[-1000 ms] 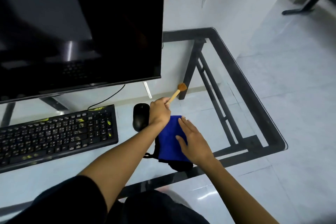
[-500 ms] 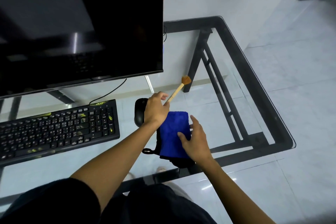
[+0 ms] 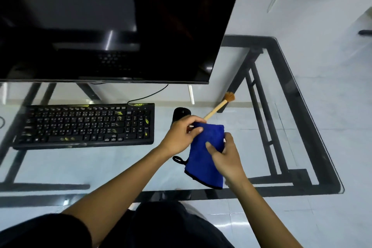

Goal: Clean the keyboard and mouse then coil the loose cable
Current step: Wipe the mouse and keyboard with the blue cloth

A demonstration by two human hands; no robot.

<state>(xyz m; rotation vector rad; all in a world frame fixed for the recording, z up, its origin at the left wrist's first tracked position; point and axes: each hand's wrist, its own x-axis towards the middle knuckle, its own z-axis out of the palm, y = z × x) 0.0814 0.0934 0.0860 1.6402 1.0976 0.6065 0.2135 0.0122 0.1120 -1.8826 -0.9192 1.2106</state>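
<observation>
left hand [image 3: 181, 134] curled, grip on brush [image 3: 215, 109] | right hand [image 3: 226, 157] grip pinching cloth [image 3: 202, 167]

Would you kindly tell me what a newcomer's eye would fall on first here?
The blue cloth at centre, gripped by the left hand and right hand over the glass desk, stands out first. The left hand also holds a wooden brush pointing up-right past the black mouse. A dark monitor fills the upper left, above the black keyboard.

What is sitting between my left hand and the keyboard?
Nothing visible: only bare glass desktop lies between the left hand, which holds the brush and pinches the blue cloth, and the keyboard. The mouse lies beyond the hand, off that path.
</observation>
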